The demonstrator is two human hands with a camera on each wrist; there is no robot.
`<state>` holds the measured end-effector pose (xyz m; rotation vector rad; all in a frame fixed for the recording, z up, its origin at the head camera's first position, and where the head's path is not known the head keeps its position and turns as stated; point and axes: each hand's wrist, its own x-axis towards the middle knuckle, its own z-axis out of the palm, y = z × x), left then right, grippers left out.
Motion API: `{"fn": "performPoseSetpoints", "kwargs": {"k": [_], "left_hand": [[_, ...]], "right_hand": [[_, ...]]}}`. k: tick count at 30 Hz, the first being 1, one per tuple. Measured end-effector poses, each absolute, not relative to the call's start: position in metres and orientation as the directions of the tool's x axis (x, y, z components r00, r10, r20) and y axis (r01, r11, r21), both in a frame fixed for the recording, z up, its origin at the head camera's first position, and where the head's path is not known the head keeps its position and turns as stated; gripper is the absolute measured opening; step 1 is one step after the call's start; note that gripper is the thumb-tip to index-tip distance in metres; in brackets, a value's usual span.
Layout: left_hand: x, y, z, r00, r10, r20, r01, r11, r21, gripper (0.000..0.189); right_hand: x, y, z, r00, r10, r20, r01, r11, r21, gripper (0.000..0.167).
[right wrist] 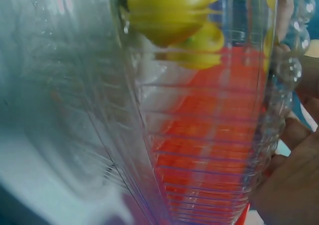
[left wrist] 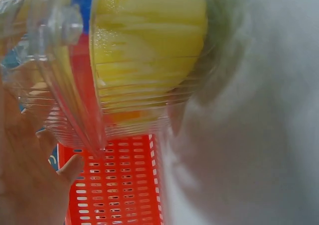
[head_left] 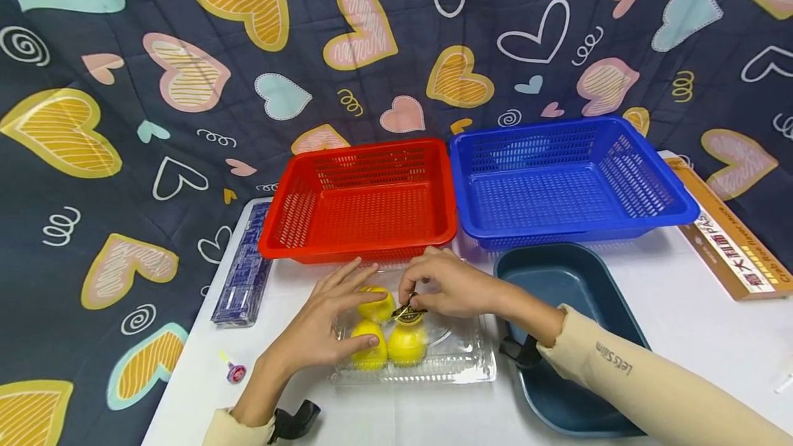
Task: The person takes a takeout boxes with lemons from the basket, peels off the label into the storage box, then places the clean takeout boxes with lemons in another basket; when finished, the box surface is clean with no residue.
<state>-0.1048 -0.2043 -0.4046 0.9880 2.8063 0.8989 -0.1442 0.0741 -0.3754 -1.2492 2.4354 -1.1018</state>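
A clear plastic clamshell container (head_left: pixel 455 356) lies on the white table with three yellow lemon-like fruits (head_left: pixel 405 344) visible inside. My left hand (head_left: pixel 325 315) rests on the lid's left side, fingers spread and relaxed. On top of the lid, my right hand (head_left: pixel 440 284) pinches a small black-and-gold label (head_left: pixel 409 315) between thumb and fingers. In the left wrist view, one yellow fruit (left wrist: pixel 149 46) shows large through the ridged wall. The right wrist view shows the container's ridged side (right wrist: pixel 199 135), with part of my right hand (right wrist: pixel 289 180) beyond it.
Behind the container stand a red basket (head_left: pixel 372 215) and a blue basket (head_left: pixel 539 191). To the right is a dark teal tub (head_left: pixel 564 277), then a brown printed box (head_left: pixel 734 246). A blue package (head_left: pixel 244 274) and a lollipop (head_left: pixel 235 372) lie at left.
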Motion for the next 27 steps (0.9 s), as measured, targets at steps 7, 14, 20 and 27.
{"fn": "performPoseSetpoints", "kwargs": {"k": [7,14,20,27], "left_hand": [[-0.105,-0.206,-0.407,-0.789,0.591,0.166,0.579,0.626,0.523,0.059],[-0.107,-0.205,-0.409,-0.782,0.596,0.185,0.591,0.613,0.524,0.059],[-0.107,-0.204,-0.410,-0.777,0.601,0.186,0.598,0.614,0.516,0.059],[-0.106,-0.206,-0.409,-0.781,0.596,0.184,0.590,0.609,0.530,0.059]], "right_hand": [[-0.148,0.070,-0.373,-0.606,-0.782,0.145,-0.627,0.357,-0.693,0.015],[-0.151,0.069,-0.372,-0.605,-0.779,0.163,-0.614,0.327,-0.718,0.014],[-0.149,0.072,-0.370,-0.600,-0.776,0.195,-0.613,0.290,-0.735,0.013],[-0.146,0.087,-0.357,-0.645,-0.721,0.252,-0.579,0.246,-0.777,0.014]]}}
